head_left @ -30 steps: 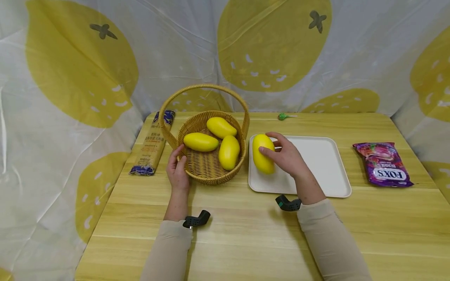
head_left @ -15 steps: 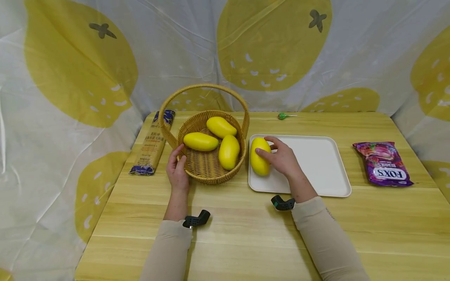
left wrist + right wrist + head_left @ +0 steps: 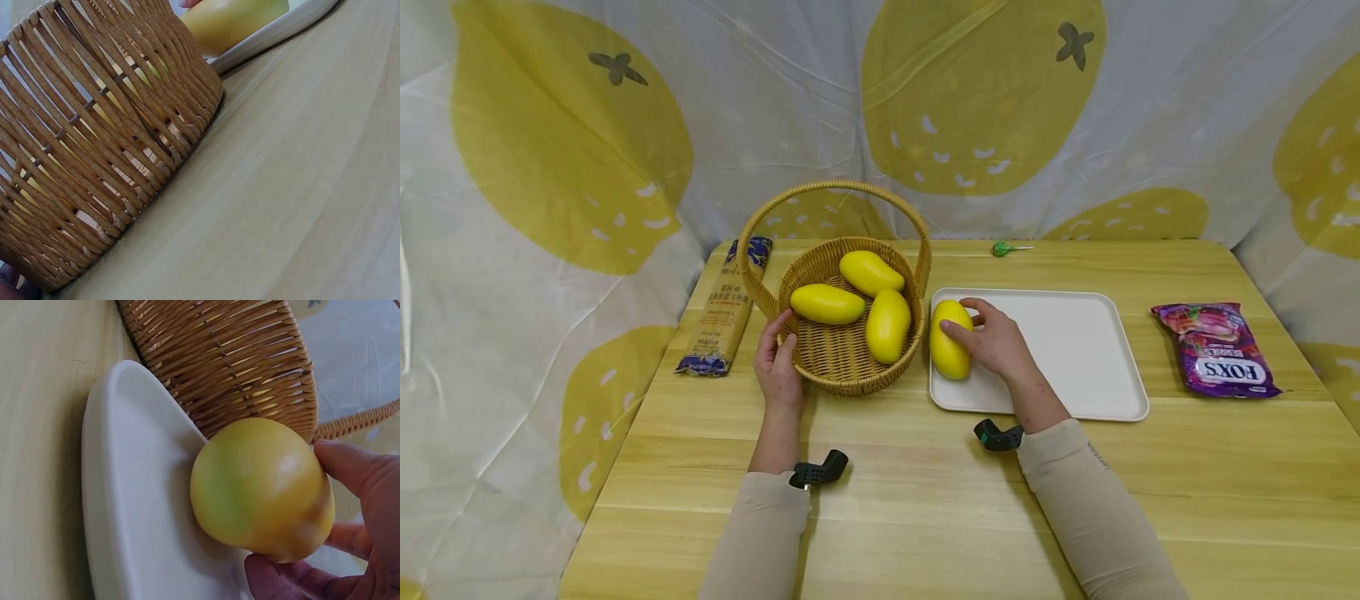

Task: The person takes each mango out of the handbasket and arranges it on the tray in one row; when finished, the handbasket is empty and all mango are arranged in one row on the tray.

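High head view, facing down; wrist views close
Both wrist views share the basket (image 3: 106, 144): left's upper left, right's top.

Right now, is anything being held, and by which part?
The right grip pinches a yellow mango by its right side, over the white tray. The left grip touches the left side of the basket; whether it holds is unclear.
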Demonstrator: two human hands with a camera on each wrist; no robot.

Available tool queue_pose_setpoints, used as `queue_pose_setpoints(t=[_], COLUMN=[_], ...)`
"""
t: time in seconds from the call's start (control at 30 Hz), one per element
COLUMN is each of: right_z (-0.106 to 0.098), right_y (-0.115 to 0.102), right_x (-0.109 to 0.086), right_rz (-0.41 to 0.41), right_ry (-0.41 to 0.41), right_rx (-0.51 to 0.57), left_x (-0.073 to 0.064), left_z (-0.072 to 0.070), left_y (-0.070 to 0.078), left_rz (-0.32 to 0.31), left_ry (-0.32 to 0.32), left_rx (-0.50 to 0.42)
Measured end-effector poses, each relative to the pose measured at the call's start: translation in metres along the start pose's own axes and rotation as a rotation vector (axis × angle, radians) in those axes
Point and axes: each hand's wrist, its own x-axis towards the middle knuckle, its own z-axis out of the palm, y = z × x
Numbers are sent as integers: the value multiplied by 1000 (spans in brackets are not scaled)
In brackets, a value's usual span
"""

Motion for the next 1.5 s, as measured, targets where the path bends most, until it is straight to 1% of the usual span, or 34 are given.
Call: queue_pose_setpoints(t=[0.27,0.63,0.87,1.07,1.23,1.37,1.5], right_z=[3,4,3,0,-7,-15,-19], right_y=[1,0,-1,-2,-10,-22,-33], right_x=[2,2,1,-2,-10,-23,-36], right_rz=[-10,3,17,2,-47,-131,-226], right_ry=[8,13,1,7,68,115,117], right_rx=[-18,-58,-66,-72,-69,-73,-62], left_x=[1,1,1,1,1,0,0], left_z=[0,-1,-2,-1,-1,-2,-2], left_y=[-1,0,-1,-3,-3,-2,-2], left_rz=[-1,-9,-4,18,23,25,18], left_ry=[-2,1,-4,2,-1,-5,-10], left_rx=[8,7,2,-7,-5,2,6])
